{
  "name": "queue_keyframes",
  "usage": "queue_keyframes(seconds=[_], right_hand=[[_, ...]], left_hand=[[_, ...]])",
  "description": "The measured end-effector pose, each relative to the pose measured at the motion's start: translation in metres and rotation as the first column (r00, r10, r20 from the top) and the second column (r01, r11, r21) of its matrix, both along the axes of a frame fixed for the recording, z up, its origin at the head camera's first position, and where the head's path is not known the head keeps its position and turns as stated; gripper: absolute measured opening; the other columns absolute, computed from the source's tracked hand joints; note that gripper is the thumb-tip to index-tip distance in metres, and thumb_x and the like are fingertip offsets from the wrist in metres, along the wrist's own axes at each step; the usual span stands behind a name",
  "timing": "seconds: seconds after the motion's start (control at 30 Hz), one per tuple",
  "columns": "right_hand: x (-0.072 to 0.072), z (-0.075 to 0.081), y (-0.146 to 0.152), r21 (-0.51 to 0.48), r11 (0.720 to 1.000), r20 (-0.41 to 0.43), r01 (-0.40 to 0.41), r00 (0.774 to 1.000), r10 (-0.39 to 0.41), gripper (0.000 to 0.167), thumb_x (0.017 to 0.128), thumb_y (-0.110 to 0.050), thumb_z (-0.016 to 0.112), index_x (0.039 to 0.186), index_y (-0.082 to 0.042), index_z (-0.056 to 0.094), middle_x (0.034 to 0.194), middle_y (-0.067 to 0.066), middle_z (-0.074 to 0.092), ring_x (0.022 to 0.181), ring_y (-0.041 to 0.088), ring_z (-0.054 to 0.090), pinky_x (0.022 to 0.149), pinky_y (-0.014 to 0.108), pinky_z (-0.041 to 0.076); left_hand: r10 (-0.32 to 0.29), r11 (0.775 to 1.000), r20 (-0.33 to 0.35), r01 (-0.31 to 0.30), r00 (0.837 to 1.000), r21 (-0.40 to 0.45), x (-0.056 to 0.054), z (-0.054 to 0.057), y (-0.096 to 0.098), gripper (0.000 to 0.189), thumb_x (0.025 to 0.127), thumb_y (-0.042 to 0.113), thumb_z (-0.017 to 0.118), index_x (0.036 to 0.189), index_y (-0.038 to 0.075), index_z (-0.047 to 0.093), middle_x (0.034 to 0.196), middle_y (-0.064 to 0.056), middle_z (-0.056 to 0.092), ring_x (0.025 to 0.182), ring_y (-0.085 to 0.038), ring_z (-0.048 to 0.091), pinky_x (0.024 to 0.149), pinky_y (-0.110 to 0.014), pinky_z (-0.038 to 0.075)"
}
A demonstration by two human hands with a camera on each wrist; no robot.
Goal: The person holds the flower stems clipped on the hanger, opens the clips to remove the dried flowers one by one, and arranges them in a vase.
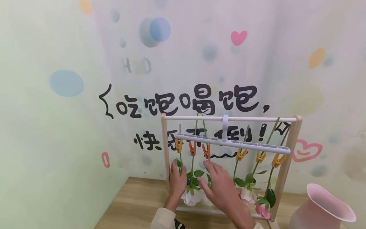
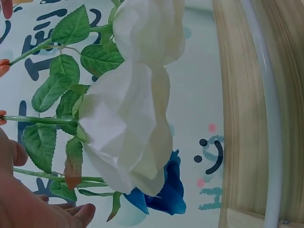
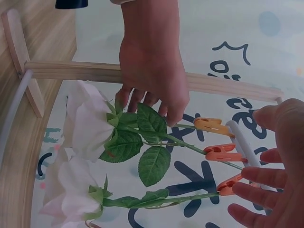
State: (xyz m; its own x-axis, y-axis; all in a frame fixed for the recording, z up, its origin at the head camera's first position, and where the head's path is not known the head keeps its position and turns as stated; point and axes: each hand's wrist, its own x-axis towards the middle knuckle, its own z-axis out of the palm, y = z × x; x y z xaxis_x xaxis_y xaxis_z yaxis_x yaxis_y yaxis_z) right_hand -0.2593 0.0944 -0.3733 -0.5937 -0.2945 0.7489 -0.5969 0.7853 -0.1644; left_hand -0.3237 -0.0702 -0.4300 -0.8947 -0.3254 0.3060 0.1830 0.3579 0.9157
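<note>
A pale hanger [image 1: 231,143] with a row of clips hangs from the rack's white rod [image 1: 194,118], tilted lower at its right. Artificial roses hang head down from the clips. My left hand [image 1: 178,181] is around the leftmost stem, below a yellow clip [image 1: 179,146]; its thumb and fingers stand apart. A blue rose [image 2: 171,190] hangs there, partly behind a white rose [image 2: 126,128]. My right hand [image 1: 223,186] has its fingers spread, just below an orange clip [image 1: 206,151], and hides part of another white rose [image 3: 71,187].
The wooden rack [image 1: 286,168] stands on a wood-grain table [image 1: 131,203] against a printed wall. At the right side hang a white rose [image 1: 248,194] and a pink rose [image 1: 262,210] from yellow clips. A pink vase [image 1: 317,210] stands at the front right.
</note>
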Motion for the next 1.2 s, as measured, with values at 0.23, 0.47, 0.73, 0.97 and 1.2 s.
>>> queue_keyframes(seconds=[0.23, 0.47, 0.73, 0.97, 1.2], right_hand=[[-0.001, 0.000, -0.006, -0.010, 1.000, 0.030, -0.005, 1.000, 0.005, 0.056, 0.088, -0.035, 0.074, 0.133, -0.006, 0.058, 0.128, 0.013, 0.064, 0.117, 0.030, 0.061, 0.093, 0.049, 0.051], [-0.005, 0.003, -0.014, -0.031, 0.999, 0.065, -0.020, 0.998, 0.022, 0.054, 0.089, -0.035, 0.073, 0.133, -0.007, 0.058, 0.128, 0.011, 0.064, 0.117, 0.029, 0.061, 0.093, 0.048, 0.052], [-0.012, 0.005, -0.024, -0.050, 0.998, 0.103, -0.040, 0.994, 0.045, 0.053, 0.091, -0.036, 0.071, 0.133, -0.007, 0.058, 0.129, 0.010, 0.064, 0.118, 0.028, 0.061, 0.094, 0.048, 0.051], [-0.019, 0.009, -0.032, -0.074, 0.996, 0.125, -0.053, 0.990, 0.062, 0.051, 0.093, -0.034, 0.068, 0.135, -0.008, 0.057, 0.130, 0.011, 0.063, 0.117, 0.028, 0.061, 0.090, 0.048, 0.053], [-0.027, 0.010, -0.038, -0.114, 0.991, 0.121, -0.065, 0.990, 0.079, 0.049, 0.094, -0.031, 0.068, 0.136, -0.007, 0.058, 0.127, 0.009, 0.065, 0.111, 0.026, 0.064, 0.085, 0.046, 0.055]], left_hand=[[0.028, 1.000, 0.040, -0.028, 0.999, 0.012, -0.002, -0.001, -0.002, 0.057, 0.102, 0.027, 0.050, 0.149, 0.001, 0.032, 0.147, -0.026, 0.043, 0.133, -0.045, 0.045, 0.105, -0.060, 0.038], [0.055, 0.998, 0.036, -0.054, 0.998, -0.019, -0.002, -0.003, -0.003, 0.055, 0.100, 0.026, 0.054, 0.146, 0.001, 0.038, 0.133, -0.024, 0.055, 0.114, -0.039, 0.059, 0.092, -0.056, 0.047], [0.080, 0.993, 0.033, -0.076, 0.996, -0.094, -0.002, -0.004, -0.002, 0.046, 0.098, 0.027, 0.057, 0.141, 0.009, 0.051, 0.115, -0.016, 0.062, 0.102, -0.029, 0.061, 0.083, -0.049, 0.049], [0.064, 0.988, -0.041, -0.069, 0.997, -0.135, 0.000, -0.007, -0.002, 0.033, 0.097, 0.022, 0.060, 0.124, 0.004, 0.065, 0.109, -0.017, 0.059, 0.089, -0.026, 0.062, 0.077, -0.042, 0.053], [0.069, 0.964, -0.123, -0.098, 0.990, -0.248, 0.012, -0.010, -0.003, 0.023, 0.098, 0.022, 0.062, 0.113, 0.009, 0.074, 0.106, -0.014, 0.062, 0.079, -0.021, 0.067, 0.071, -0.036, 0.055]])
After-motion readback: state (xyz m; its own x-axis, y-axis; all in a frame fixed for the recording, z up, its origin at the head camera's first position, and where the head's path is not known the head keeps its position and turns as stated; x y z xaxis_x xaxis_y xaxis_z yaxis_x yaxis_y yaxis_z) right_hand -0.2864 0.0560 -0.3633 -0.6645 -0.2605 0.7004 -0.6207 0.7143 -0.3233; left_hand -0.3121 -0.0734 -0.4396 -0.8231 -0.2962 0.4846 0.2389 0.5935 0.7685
